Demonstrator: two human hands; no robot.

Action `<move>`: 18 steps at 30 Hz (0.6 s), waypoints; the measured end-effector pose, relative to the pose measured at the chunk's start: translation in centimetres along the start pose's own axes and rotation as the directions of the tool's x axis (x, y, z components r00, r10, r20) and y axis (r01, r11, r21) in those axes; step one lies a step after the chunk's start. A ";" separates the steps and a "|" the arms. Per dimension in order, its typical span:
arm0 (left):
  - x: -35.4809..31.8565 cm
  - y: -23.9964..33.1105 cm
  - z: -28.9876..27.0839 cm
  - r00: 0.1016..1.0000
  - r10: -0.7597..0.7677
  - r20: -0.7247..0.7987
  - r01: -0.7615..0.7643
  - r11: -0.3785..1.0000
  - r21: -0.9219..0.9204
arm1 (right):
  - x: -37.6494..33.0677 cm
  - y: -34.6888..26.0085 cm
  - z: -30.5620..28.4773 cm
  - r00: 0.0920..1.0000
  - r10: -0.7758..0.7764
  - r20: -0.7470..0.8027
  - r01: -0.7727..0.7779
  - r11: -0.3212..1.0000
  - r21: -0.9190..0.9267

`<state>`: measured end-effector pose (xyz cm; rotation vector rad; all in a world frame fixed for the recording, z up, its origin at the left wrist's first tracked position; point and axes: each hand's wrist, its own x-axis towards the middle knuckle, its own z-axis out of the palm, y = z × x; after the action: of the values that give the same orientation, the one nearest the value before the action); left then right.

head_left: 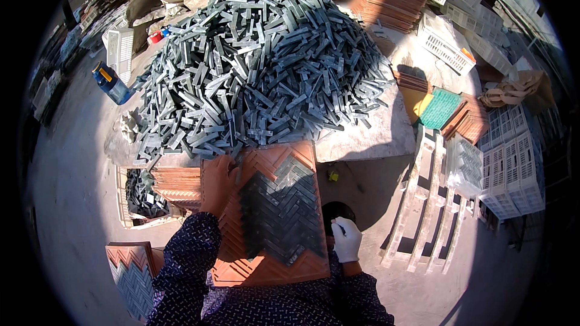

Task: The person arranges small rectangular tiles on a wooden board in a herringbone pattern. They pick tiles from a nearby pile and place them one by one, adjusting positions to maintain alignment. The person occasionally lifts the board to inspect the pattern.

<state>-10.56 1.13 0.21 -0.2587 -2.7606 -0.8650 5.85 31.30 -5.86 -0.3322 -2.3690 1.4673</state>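
Observation:
An orange herringbone mould tray (241, 265) rests on my lap, leaning against the table edge. Grey stone strips (284, 211) fill its middle in a herringbone pattern. My left hand (217, 184), in an orange glove, lies on the tray's upper left side. My right hand (346, 238), in a white glove, sits beside the tray's right edge with fingers curled; a small dark piece seems pinched in it, too small to tell. A large heap of grey strips (260, 66) covers the stone table (362, 136) just beyond the tray.
A blue bottle (112, 83) stands at the table's left. A stack of orange trays (175, 184) and a crate of strips sit lower left. A filled tray (133, 271) lies on the floor. White crates (510, 163) and a wooden pallet (423, 205) stand right.

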 end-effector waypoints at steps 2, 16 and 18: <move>0.0 1.4 0.3 0.986 0.167 -0.009 -0.167 0.986 0.024 | -0.1 0.0 -0.1 1.000 0.005 0.007 -0.005 1.000 -0.004; 3.9 1.7 1.3 0.827 0.479 0.294 -0.429 0.876 -0.222 | 0.1 0.3 -0.1 1.000 -0.015 0.010 0.016 0.999 -0.028; 4.0 2.0 1.4 0.804 0.500 0.323 -0.429 0.863 -0.267 | 0.2 0.1 -0.1 1.000 -0.005 0.004 0.005 1.000 -0.008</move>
<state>-14.19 3.97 1.28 -1.2108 -2.7347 -1.0061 5.74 31.48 -5.91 -0.3250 -2.3776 1.4587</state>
